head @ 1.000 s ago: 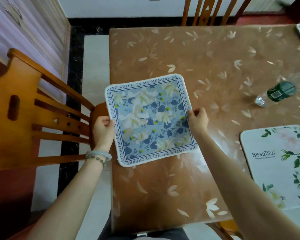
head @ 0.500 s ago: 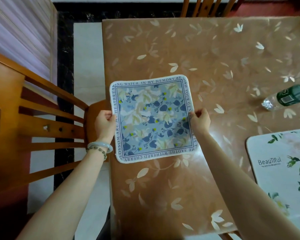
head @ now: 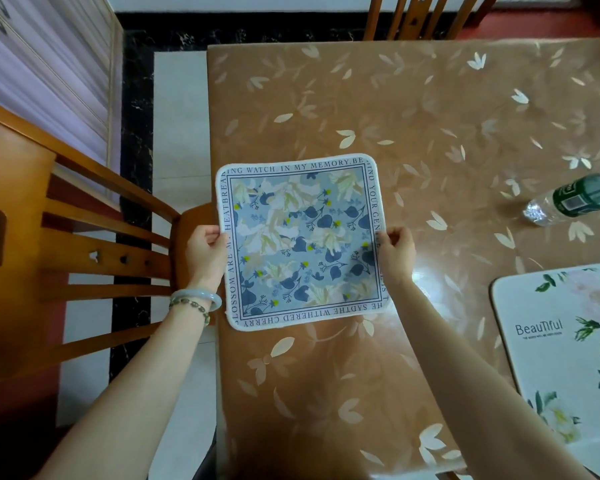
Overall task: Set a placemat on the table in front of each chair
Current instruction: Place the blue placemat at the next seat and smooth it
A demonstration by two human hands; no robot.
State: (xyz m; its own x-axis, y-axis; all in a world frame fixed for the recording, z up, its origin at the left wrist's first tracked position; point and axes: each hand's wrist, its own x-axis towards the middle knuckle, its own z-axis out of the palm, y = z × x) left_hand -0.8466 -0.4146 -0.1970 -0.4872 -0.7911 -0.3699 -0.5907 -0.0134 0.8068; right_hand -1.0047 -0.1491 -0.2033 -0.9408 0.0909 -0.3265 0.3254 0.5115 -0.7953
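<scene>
A square blue floral placemat (head: 302, 242) with a lettered white border lies near the left edge of the brown leaf-patterned table (head: 413, 116). My left hand (head: 205, 252) pinches its left edge and my right hand (head: 395, 251) pinches its right edge. The mat sits level with a wooden chair (head: 84, 244) that stands at the table's left side. A white placemat with green leaves and the word "Beautiful" (head: 561, 348) lies at the table's right front.
A clear plastic bottle with a green label (head: 575, 199) lies on its side at the right. Another wooden chair (head: 416, 15) stands at the far side. A striped wall panel (head: 42, 64) runs along the left.
The placemat has shifted slightly inward from the table's left edge and now looks flat on the table. Both hands keep their hold on its side edges.
</scene>
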